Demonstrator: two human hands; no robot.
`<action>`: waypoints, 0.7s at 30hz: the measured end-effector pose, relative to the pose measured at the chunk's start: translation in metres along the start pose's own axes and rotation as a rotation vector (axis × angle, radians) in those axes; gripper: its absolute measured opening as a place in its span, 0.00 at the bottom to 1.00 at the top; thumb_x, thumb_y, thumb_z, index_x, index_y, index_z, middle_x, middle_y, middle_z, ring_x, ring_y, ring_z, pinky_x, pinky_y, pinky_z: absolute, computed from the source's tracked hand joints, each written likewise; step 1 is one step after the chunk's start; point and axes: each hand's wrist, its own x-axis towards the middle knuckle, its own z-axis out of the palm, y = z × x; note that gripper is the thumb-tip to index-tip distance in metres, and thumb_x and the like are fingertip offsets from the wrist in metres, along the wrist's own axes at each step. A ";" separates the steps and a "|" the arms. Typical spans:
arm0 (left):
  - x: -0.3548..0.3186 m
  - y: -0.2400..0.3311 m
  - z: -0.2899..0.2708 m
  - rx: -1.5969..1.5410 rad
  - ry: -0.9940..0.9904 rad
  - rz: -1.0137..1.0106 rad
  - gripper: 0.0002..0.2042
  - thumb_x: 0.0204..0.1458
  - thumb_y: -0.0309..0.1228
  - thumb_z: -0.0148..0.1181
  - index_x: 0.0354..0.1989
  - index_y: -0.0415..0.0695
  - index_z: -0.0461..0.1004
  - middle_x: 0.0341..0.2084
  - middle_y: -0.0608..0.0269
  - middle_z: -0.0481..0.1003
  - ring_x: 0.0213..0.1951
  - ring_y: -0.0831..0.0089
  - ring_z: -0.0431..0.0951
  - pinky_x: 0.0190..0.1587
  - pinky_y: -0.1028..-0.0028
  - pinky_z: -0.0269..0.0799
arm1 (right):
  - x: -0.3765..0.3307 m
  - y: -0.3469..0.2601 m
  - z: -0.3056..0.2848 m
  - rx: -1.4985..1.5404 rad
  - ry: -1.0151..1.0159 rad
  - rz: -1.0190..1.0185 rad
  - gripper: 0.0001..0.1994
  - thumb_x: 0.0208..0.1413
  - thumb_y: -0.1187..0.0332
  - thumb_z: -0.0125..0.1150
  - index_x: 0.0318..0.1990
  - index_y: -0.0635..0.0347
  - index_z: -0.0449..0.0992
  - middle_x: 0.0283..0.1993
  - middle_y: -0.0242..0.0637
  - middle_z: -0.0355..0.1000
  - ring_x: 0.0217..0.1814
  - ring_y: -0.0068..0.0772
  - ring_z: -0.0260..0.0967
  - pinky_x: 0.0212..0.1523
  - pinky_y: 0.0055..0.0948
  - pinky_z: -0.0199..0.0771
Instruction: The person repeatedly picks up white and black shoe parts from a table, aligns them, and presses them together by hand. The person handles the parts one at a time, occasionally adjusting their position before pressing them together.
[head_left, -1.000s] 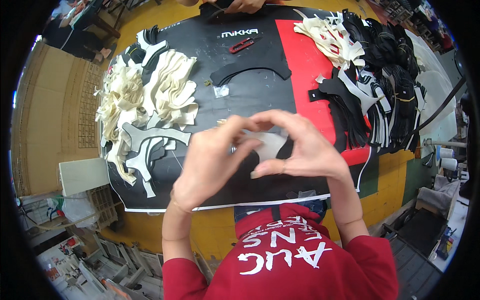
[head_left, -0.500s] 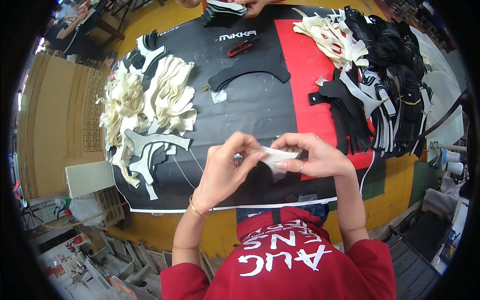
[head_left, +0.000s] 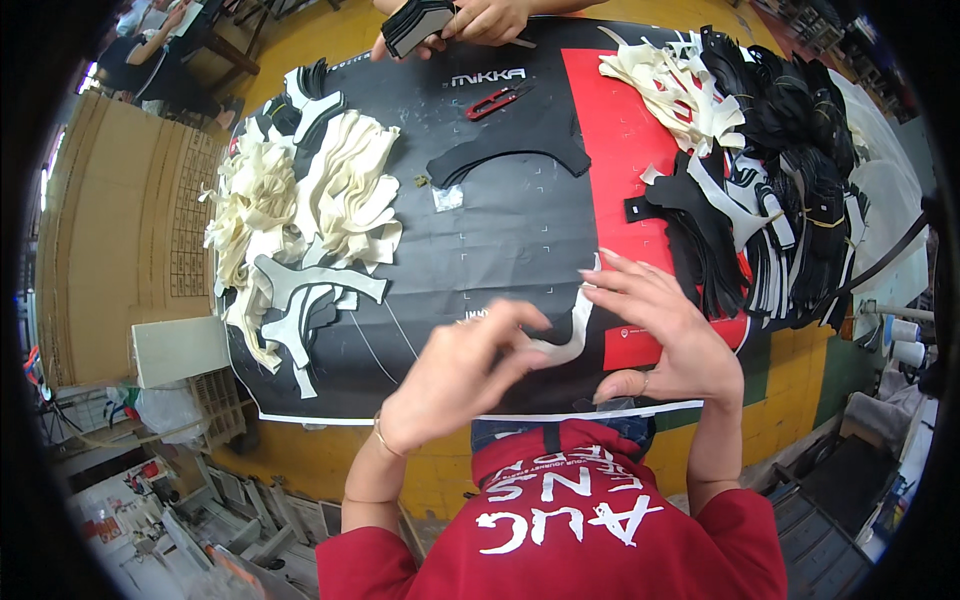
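Observation:
A thin, pale, curved strip [head_left: 577, 333] is between my hands near the front of the table. My left hand [head_left: 465, 365] is closed, with thumb and fingers pinching the strip's lower left end. My right hand [head_left: 670, 335] is open, fingers spread, over the red band of the table cover; its fingertips are beside the strip's upper end, and I cannot tell whether they touch it. Farther off lie curved black pieces [head_left: 510, 155], red-handled thread snips [head_left: 490, 104] and a small clear packet [head_left: 447, 198].
Cream fabric pieces [head_left: 350, 190] and grey-white branched pieces [head_left: 320, 283] are heaped at the left. Black bundles [head_left: 780, 110] and more cream pieces [head_left: 670, 90] crowd the right. Across the table, another person's hands [head_left: 490, 20] hold a black stack [head_left: 415, 28]. Cardboard [head_left: 120, 240] stands left.
My hands have moved apart. The right has opened and shifted right; the left has lowered slightly, and the pale piece now stretches out as a strip. The other person's stack has moved left and tilted.

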 end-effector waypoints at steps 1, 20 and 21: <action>0.001 0.007 0.005 0.099 -0.008 0.105 0.13 0.52 0.23 0.69 0.45 0.41 0.73 0.28 0.58 0.80 0.31 0.62 0.82 0.37 0.68 0.76 | 0.001 -0.004 0.002 -0.042 -0.020 -0.029 0.32 0.48 0.47 0.75 0.55 0.60 0.78 0.61 0.43 0.73 0.73 0.45 0.61 0.71 0.49 0.57; -0.032 -0.069 0.046 0.399 0.330 -0.154 0.14 0.47 0.32 0.74 0.40 0.45 0.79 0.40 0.65 0.75 0.44 0.65 0.75 0.56 0.63 0.58 | -0.067 -0.023 0.018 -0.736 0.465 -0.382 0.14 0.44 0.66 0.74 0.42 0.44 0.87 0.35 0.21 0.72 0.27 0.19 0.64 0.28 0.23 0.57; -0.030 -0.069 0.045 0.378 0.336 -0.145 0.12 0.47 0.31 0.74 0.39 0.45 0.79 0.38 0.66 0.76 0.42 0.66 0.75 0.55 0.63 0.58 | -0.067 -0.022 0.019 -0.720 0.465 -0.399 0.14 0.45 0.65 0.73 0.42 0.44 0.87 0.36 0.21 0.73 0.27 0.18 0.64 0.28 0.23 0.56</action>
